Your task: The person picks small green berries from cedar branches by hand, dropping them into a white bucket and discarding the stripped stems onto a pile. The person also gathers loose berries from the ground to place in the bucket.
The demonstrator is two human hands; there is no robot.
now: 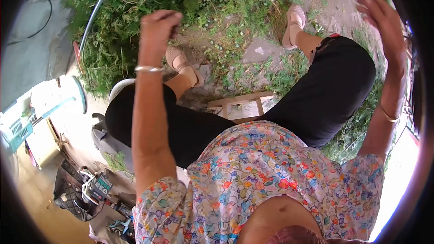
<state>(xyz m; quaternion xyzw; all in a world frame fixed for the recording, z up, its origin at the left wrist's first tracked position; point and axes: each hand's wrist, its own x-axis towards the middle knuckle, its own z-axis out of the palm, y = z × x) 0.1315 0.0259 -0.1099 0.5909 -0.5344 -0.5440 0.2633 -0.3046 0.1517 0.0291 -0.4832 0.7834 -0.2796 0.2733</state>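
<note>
My left hand (160, 23) is raised at the upper left above the cut green branches (199, 4). Its fingers are curled together, and anything inside them is too small or hidden to make out. At the upper right my right hand (379, 12) is held up with its fingers stretched out, and nothing shows in its grasp. A thin yellowish strip lies close behind its fingertips. Both wrists wear bracelets. Green sprigs with small pale berries cover the ground around my pink shoes (296, 18).
A low wooden frame (242, 99) lies between my legs. A curved metal tube (96, 16) stands at the upper left beside a grey sheet (38, 58). Bags and clutter (97, 185) are at the lower left. Part of another person's skin shows at the top right edge.
</note>
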